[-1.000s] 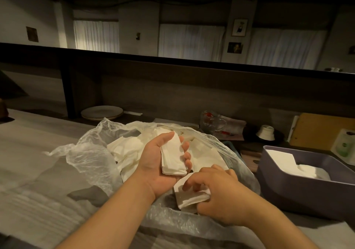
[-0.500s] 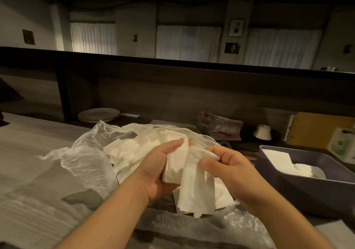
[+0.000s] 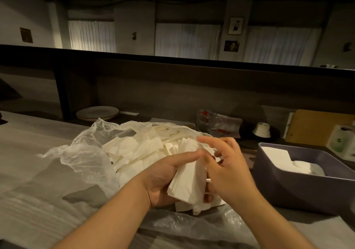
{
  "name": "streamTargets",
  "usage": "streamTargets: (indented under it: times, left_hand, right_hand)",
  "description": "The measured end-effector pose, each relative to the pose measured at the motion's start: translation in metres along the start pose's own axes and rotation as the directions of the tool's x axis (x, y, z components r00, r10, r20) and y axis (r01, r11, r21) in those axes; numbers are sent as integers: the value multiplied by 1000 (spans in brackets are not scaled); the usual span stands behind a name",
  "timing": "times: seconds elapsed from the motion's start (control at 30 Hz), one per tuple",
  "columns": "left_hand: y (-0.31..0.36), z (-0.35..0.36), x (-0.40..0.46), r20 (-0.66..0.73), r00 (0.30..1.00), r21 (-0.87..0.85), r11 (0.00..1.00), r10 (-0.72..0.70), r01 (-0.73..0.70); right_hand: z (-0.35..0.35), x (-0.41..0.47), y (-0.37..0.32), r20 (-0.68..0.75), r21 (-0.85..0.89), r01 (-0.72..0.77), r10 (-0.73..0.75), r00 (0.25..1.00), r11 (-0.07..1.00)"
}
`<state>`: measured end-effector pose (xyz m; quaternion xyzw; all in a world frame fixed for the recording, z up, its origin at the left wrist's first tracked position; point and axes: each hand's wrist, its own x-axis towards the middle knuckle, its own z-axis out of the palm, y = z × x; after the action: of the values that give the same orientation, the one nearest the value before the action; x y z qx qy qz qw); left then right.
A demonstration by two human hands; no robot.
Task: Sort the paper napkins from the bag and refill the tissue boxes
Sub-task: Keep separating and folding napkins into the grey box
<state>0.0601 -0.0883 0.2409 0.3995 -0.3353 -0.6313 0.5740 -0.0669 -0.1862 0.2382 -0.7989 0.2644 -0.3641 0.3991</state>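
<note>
Head view: left hand [image 3: 163,181] cups a stack of folded napkins [image 3: 187,183], thumb laid over the top edge. Right hand [image 3: 228,170], fingers spread loose, touches the stack's right side. Stack's long axis runs lower left to upper right. Tissue box [image 3: 299,189] lies right of frame centre, nearer the right hand. Bag [image 3: 84,158] is left and behind.

We see the right hand [image 3: 226,169] motion-blurred at the fingertips, the left hand's [image 3: 165,179] fingers hidden behind the napkins [image 3: 187,183], the box [image 3: 299,189] cut off by the right edge, and the mug's [image 3: 208,119] contents too dim to ID.
</note>
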Motion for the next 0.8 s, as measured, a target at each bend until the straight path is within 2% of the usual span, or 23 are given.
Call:
streamTargets:
  times: [0.13,0.23,0.3,0.37,0.4,0.47,0.5,0.57,0.63,0.8]
  left_hand:
    - [1,0,1,79,996,-49,998,-41,45]
    - [2,1,2,-35,999,-214,977,-31,22]
    - [6,-3,4,-82,996,-373,926,22,-51]
    - [9,-7,5,-148,984,-414,898,98,-152]
    - [10,-8,5,-187,974,-427,883,124,-194]
    - [11,-10,7,-275,950,-450,854,146,-262]
    - [11,-11,6,-302,941,-457,843,153,-284]
    - [11,-13,7,-313,937,-465,835,156,-294]
    - [10,-14,9,-319,936,-459,840,149,-290]
    - [11,-13,9,-358,923,-444,844,142,-302]
  right_hand:
    - [-2,3,6,75,-45,55,-51,996,997]
    - [-2,4,7,51,12,52,-53,997,999]
    - [-3,6,9,-41,5,57,-57,998,998]
    - [-8,7,8,-42,-52,38,-41,998,998]
    - [-11,7,9,29,-105,17,-14,999,994]
    - [-17,7,11,271,-327,62,31,962,943]
    - [-18,6,11,402,-435,122,71,913,892]
    - [-16,5,11,580,-529,237,143,802,815]
    - [-13,4,6,620,-568,264,196,760,779]
    - [-11,5,6,582,-579,270,158,797,770]
